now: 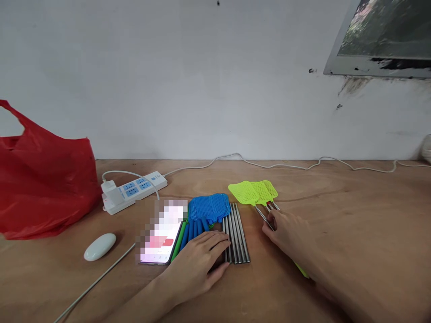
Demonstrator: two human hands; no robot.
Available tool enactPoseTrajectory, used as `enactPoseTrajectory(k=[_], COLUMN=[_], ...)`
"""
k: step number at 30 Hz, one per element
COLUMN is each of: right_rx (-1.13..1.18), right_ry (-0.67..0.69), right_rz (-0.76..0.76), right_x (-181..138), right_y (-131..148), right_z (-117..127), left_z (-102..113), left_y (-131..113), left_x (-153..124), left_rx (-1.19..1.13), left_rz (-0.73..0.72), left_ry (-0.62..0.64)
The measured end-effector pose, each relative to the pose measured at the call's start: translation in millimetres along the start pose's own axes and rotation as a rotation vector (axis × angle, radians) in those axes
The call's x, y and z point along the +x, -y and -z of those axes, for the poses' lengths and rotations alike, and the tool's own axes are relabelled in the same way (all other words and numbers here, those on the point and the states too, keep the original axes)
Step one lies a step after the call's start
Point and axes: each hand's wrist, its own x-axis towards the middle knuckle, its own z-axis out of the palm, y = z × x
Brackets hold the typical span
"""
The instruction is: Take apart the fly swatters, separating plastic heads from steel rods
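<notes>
My left hand (198,264) lies palm down with its fingers stretched over blue handles (191,229) and the nearest of several metal rods (239,237). A green handle (178,242) sits at the left of the blue ones. Just beyond are stacked blue mesh fly swatter heads (209,207). On the right, my right hand (291,233) is closed around the metal shaft of a yellow-green fly swatter (244,193). Two more yellow-green heads (263,190) overlap beside it. A yellow-green handle end (302,270) shows under my right wrist; my hand hides the rest.
A lit phone (161,237), partly blurred, lies left of the handles. Further left are a white mouse (100,246), a white power strip (141,193) with a plugged-in adapter, and a red plastic bag (47,184). White cable (279,166) runs along the wall.
</notes>
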Motion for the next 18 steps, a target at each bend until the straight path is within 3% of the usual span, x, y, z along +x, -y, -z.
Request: enactPoseTrajectory(k=[5,12,15,18], right_rx=[0.14,0.613,0.897,1.154], right_ry=[-0.026,0.016,0.108,0.297], right_rz=[-0.052,0.025,-0.047,-0.111], right_x=[0,-4,-3,-1], right_y=[1,3,4,8], right_z=[8,8,7,14], left_z=[0,3,4,4], left_y=[0,0,0,1], left_x=[0,-1,-2,-2], left_rx=[-0.011,-0.04,-0.054,-0.063], left_rz=[-0.001,0.016,0.023,0.037], left_ry=[0.003,-0.024,-0.06,-0.125])
